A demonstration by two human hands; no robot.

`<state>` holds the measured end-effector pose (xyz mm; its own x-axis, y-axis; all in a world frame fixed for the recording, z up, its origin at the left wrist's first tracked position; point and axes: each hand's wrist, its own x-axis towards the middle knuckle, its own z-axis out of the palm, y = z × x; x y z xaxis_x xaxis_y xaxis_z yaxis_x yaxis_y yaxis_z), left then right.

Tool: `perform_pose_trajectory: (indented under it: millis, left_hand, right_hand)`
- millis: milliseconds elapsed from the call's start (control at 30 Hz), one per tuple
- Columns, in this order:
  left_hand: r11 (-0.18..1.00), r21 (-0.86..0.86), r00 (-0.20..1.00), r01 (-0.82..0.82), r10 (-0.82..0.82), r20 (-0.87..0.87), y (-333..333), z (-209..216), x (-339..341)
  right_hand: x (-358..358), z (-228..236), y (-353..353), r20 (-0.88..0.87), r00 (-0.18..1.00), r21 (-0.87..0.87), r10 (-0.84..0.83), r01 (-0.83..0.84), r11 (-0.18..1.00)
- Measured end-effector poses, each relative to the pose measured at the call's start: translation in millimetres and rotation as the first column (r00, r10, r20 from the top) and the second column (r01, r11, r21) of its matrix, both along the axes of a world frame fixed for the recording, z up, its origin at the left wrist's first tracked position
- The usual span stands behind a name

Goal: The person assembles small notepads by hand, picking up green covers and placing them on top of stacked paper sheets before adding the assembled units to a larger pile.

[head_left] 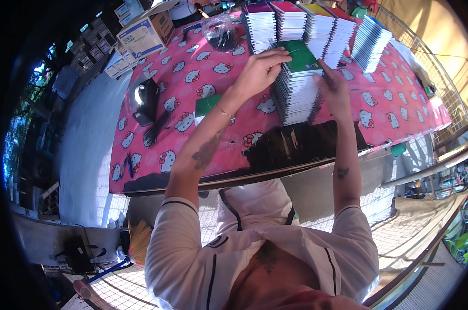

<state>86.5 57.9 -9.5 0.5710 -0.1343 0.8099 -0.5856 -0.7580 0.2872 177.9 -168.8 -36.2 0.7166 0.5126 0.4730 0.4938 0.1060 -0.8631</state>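
Note:
A tall stack of spiral notebooks (298,98) with green covers stands near the table's front edge. My left hand (265,68) is at the left edge of the top green notebook (297,56), its fingers bent over the spiral side. On the right side, my right hand (333,89) closes against the same notebook's corner and the page edges below it. Part of its grip is hidden. Another green notebook (207,105) lies to the left, partly covered by my left forearm. Behind the stack stand several more piles of notebooks (316,32) with purple, pink, yellow, red and blue covers.
A pink cartoon-cat cloth (182,67) covers the table; its front edge is torn, showing a dark surface (280,147). A black object with a shiny round part (147,101) sits left. Farther back are a plastic bag with black contents (221,35) and a cardboard box (145,37).

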Motion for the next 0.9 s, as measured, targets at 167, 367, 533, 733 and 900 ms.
perform_pose_trajectory:
  millis: [167, 367, 533, 733, 900]
  left_hand:
    - [0.986, -0.112, 0.992, -0.122, 0.117, -0.044, -6, -2, -34]
    - [0.775, 0.351, 0.751, -0.526, 0.617, -0.235, 94, -103, -161]
    - [0.692, 0.433, 0.759, -0.578, 0.651, -0.026, 80, -141, -183]
    - [0.834, 0.334, 0.826, -0.438, 0.521, -0.217, 7, -93, -200]
    - [0.871, -0.071, 0.829, -0.486, 0.433, -0.354, -26, -141, -202]
  right_hand:
    - [-15, -3, -7, 0.141, 0.979, 0.138, -0.144, 0.125, 0.983]
    - [-74, -17, -57, 0.241, 0.907, 0.341, -0.346, 0.254, 0.905]
    - [-142, -47, 9, 0.293, 0.944, 0.089, 0.152, -0.185, 0.979]
    - [-144, -95, 62, 0.247, 0.967, -0.002, 0.069, -0.071, 0.997]
    - [-147, -132, 65, -0.232, 0.913, -0.045, 0.336, -0.355, 0.934]
